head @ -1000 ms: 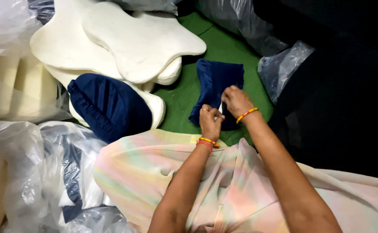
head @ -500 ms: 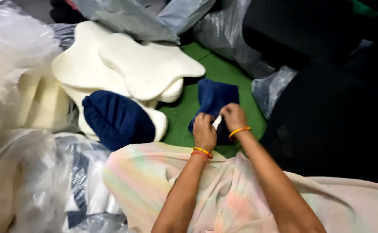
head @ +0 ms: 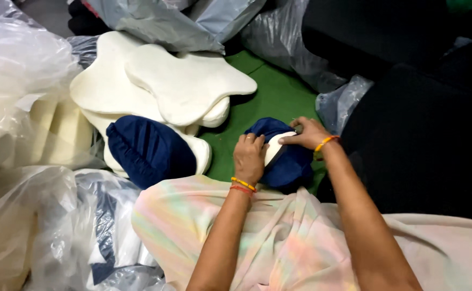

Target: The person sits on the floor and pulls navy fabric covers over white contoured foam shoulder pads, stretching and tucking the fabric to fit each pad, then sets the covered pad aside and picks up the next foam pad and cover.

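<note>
Currently our left hand [head: 249,158] and right hand [head: 307,133] both pinch the navy cover [head: 287,164] over the white foam piece [head: 274,146] showing between our fingertips, above the green mat [head: 271,99]; pulled unevenly, that fabric could slip off.

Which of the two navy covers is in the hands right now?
The right-hand navy cover, on the green mat, both hands gripping it; the left one lies untouched on white foam.
</note>
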